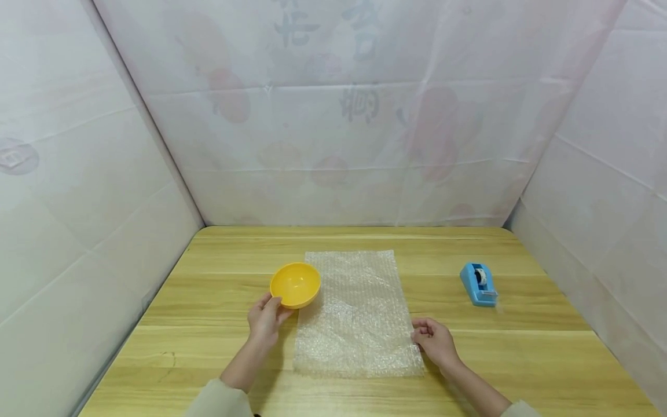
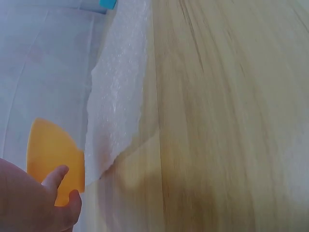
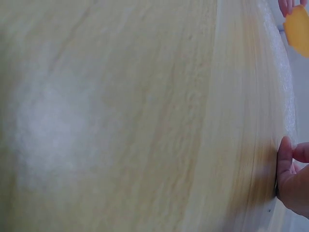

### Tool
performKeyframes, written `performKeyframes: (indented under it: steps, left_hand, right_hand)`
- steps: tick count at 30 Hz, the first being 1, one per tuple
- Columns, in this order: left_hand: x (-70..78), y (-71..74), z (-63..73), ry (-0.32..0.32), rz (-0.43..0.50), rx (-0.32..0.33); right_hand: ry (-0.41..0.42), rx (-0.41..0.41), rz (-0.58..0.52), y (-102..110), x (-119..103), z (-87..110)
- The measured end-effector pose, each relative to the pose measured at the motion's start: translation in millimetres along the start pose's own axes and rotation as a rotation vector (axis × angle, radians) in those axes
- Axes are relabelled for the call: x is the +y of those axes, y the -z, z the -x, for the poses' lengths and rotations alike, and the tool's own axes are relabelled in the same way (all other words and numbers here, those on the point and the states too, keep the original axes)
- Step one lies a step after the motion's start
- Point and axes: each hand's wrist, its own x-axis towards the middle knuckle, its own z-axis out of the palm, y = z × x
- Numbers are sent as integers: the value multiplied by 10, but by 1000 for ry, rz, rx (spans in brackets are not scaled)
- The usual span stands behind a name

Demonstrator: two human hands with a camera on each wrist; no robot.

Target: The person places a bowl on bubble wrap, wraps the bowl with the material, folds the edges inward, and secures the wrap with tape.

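Note:
A yellow bowl (image 1: 295, 284) is in my left hand (image 1: 266, 319), which grips it by its near left side with the thumb at the rim. The bowl is held over the left edge of a sheet of bubble wrap (image 1: 354, 318) spread flat on the table. In the left wrist view the bowl (image 2: 53, 154) shows from the side, with fingers along its outer wall. My right hand (image 1: 435, 344) is at the sheet's right edge, near its lower corner, and pinches that edge between thumb and curled fingers. The right wrist view shows these fingers (image 3: 285, 159) low over the wood.
A blue tape dispenser (image 1: 479, 285) with a roll of tape stands on the right part of the wooden table (image 1: 224, 324). Pale printed cloth walls (image 1: 333, 191) enclose the table at the back and both sides.

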Motion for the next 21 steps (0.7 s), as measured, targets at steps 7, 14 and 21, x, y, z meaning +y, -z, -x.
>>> performKeyframes:
  steps: [7, 14, 21]
  left_hand:
    - [-98, -159, 13, -10, -38, -9]
    - [-211, -298, 34, 13, -41, -17]
    - [-308, -458, 48, 24, -37, -33]
  right_hand:
    - [9, -1, 10, 1, 9, -5]
    - [12, -4, 5, -11, 7, -3]
    - [-1, 9, 7, -16, 11, -7]
